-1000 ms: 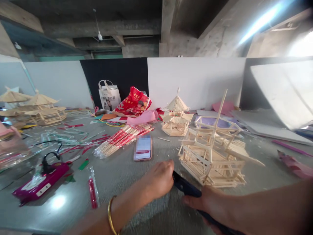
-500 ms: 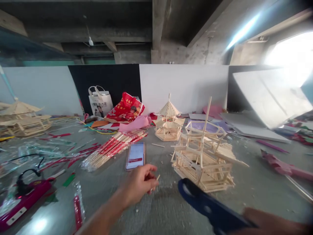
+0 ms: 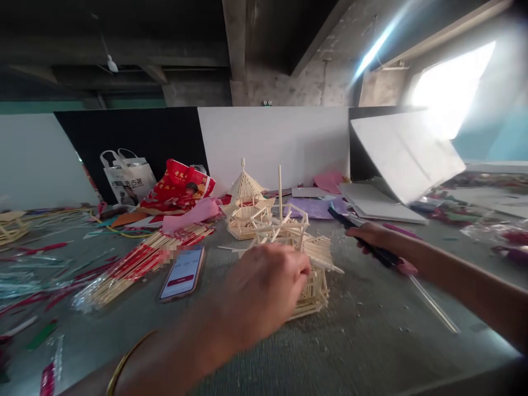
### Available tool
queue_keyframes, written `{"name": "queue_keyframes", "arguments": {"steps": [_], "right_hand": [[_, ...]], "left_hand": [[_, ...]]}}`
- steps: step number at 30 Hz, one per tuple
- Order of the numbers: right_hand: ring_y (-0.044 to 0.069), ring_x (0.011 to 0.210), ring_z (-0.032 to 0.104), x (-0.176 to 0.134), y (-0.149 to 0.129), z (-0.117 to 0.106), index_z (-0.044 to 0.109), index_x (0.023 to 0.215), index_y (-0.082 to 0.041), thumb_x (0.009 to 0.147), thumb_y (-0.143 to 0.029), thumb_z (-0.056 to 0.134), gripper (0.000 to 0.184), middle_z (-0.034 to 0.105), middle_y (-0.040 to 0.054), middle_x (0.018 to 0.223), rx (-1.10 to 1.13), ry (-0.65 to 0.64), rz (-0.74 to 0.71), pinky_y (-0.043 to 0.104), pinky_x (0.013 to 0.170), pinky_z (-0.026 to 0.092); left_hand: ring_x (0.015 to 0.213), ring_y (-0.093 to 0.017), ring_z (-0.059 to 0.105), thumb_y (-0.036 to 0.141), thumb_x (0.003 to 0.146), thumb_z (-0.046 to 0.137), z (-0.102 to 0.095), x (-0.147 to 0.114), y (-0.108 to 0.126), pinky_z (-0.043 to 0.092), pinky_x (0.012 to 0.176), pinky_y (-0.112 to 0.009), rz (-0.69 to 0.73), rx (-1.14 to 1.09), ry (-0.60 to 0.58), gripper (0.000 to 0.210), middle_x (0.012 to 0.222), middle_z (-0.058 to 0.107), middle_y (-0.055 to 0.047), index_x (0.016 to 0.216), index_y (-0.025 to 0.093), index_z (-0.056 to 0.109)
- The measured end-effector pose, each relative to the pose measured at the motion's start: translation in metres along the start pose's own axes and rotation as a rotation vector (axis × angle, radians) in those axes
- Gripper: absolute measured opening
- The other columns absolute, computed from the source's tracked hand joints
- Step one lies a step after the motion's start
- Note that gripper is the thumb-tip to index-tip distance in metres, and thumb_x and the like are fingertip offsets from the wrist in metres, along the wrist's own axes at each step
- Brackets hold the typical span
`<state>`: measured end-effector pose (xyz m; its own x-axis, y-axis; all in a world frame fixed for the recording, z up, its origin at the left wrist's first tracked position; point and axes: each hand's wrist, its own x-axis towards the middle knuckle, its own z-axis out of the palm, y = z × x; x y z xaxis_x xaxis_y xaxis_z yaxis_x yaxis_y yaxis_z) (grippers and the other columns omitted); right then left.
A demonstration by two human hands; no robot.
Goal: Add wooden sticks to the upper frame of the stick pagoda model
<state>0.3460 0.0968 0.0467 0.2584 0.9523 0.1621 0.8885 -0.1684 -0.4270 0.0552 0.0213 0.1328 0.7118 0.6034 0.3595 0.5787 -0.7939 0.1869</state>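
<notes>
My left hand [image 3: 270, 286], with a gold bangle at its wrist, reaches over the wooden stick model [image 3: 311, 294]. Its fingers are curled in a pinch at the near side of the model; what they hold is hidden. The model is a railed frame of thin pale sticks with one tall upright post [image 3: 280, 192]. Off to the right, my right hand [image 3: 373, 236] is closed around a long dark blue tool [image 3: 348, 220], blurred, its tip pointing away and left. Behind the model stands a finished-looking stick pavilion [image 3: 246, 192] with a pointed roof.
A phone [image 3: 182, 273] lies left of my left hand, beside plastic-wrapped bundles of sticks [image 3: 124, 269]. Further back are a red bag [image 3: 177, 187], a white tote [image 3: 130, 179] and purple paper [image 3: 317, 208]. White boards [image 3: 383, 203] and a clear rod [image 3: 433, 304] lie right.
My view has turned right. My left hand, which held a short stick piece beside the model, has moved over it. My right hand has carried the dark tool away from the near edge, farther back.
</notes>
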Motion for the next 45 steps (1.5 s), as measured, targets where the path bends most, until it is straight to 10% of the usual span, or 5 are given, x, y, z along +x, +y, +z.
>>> {"name": "queue_keyframes", "arguments": {"steps": [6, 16, 28, 34, 45], "right_hand": [[0.018, 0.093, 0.057, 0.067, -0.01, 0.03, 0.057, 0.105, -0.014, 0.088, -0.041, 0.052, 0.032, 0.058, 0.0074, 0.106, -0.279, -0.128, 0.092, 0.039, 0.081, 0.048], [0.024, 0.11, 0.048, 0.072, -0.012, 0.067, 0.054, 0.112, -0.015, 0.087, -0.039, 0.053, 0.035, 0.051, 0.0089, 0.121, -0.466, -0.124, 0.055, 0.047, 0.093, 0.039], [0.025, 0.102, 0.054, 0.025, -0.007, -0.023, 0.055, 0.113, -0.013, 0.09, -0.046, 0.038, 0.043, 0.059, 0.013, 0.107, -0.245, 0.165, -0.346, 0.037, 0.085, 0.041], [0.018, 0.071, 0.058, -0.039, -0.035, -0.049, 0.061, 0.09, -0.025, 0.086, -0.033, 0.048, 0.016, 0.062, 0.002, 0.083, 0.061, 0.424, -0.641, 0.031, 0.062, 0.043], [0.013, 0.065, 0.052, -0.083, -0.067, -0.031, 0.064, 0.086, -0.019, 0.09, -0.022, 0.044, 0.021, 0.057, 0.0001, 0.07, 0.135, 0.197, -0.909, 0.027, 0.061, 0.038]], "left_hand": [[0.071, -0.014, 0.054, 0.012, 0.082, 0.047, 0.018, 0.02, -0.013, 0.033, 0.058, -0.027, 0.004, 0.293, 0.025, 0.02, 0.069, 0.061, 0.0, 0.068, 0.019, 0.06], [0.044, -0.012, 0.049, 0.003, 0.071, 0.045, 0.034, 0.025, -0.01, 0.013, 0.041, -0.028, 0.017, 0.551, -0.051, 0.019, 0.06, 0.056, -0.001, 0.065, 0.017, 0.056], [0.065, -0.021, 0.062, 0.001, 0.076, 0.038, 0.066, 0.019, 0.0, 0.043, 0.044, -0.029, -0.058, 0.661, 0.056, 0.024, 0.08, 0.059, -0.007, 0.078, 0.015, 0.058], [0.068, -0.023, 0.064, 0.002, 0.078, 0.039, 0.061, 0.022, 0.002, 0.049, 0.046, -0.033, -0.146, 0.586, -0.02, 0.024, 0.084, 0.06, -0.007, 0.079, 0.015, 0.059], [0.061, -0.018, 0.062, 0.006, 0.082, 0.039, 0.062, 0.02, -0.004, 0.033, 0.042, -0.029, -0.122, 0.613, -0.018, 0.02, 0.08, 0.06, -0.003, 0.08, 0.017, 0.055]]}}
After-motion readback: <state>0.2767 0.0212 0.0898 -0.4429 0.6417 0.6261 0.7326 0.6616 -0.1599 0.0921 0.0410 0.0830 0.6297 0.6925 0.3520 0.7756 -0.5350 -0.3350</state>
